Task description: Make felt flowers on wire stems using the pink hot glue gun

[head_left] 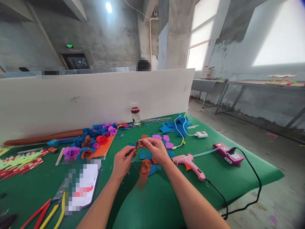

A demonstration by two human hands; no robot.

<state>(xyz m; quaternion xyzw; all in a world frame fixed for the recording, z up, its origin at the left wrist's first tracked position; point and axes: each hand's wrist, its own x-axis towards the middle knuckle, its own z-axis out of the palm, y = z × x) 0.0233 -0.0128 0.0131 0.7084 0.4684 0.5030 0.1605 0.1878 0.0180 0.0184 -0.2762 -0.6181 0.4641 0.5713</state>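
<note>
Pinches a small brown roll (136,145) in the left hand (122,159) above the green table (147,206), with the right hand (155,150) narrowed beside it, contents unclear, seemingly mid-shaping and next needing a steady hold.

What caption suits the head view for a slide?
Left fingers hold a brown roll; coloured pieces and a glue gun lie nearby.

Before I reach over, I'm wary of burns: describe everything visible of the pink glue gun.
The glue gun looks plastic, pink with an orange trigger. It lies on its side on the green table, front end beside the right forearm, contact unclear. A translucent glue stick juts from its rear; a black cord leaves its handle.
</note>
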